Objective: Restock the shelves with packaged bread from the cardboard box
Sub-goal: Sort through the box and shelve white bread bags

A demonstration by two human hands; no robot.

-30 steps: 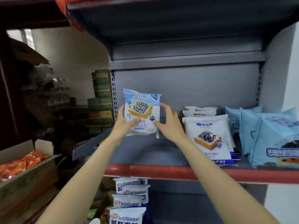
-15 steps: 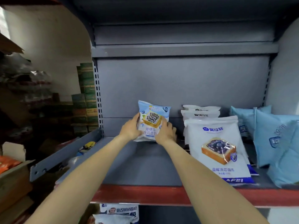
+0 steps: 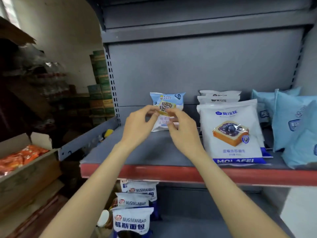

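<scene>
A small blue-and-white bread packet (image 3: 167, 100) stands upright on the grey shelf (image 3: 154, 152), leaning against the back panel. My left hand (image 3: 139, 126) and my right hand (image 3: 183, 133) hover just in front of it, fingers loosely curved and blurred, holding nothing. They cover the packet's lower middle. At the lower left stands the cardboard box (image 3: 29, 170) with orange packets (image 3: 22, 157) inside.
White blueberry-toast packs (image 3: 229, 131) stand in a row right of the packet, and light blue packs (image 3: 291, 124) fill the far right. White Musimianbao packs (image 3: 132, 219) sit on the shelf below. Stacked green cartons (image 3: 99, 79) are behind the shelf's left upright.
Both hands set the packet upright against the back of the shelf, let go of it and drew back a little toward me.
</scene>
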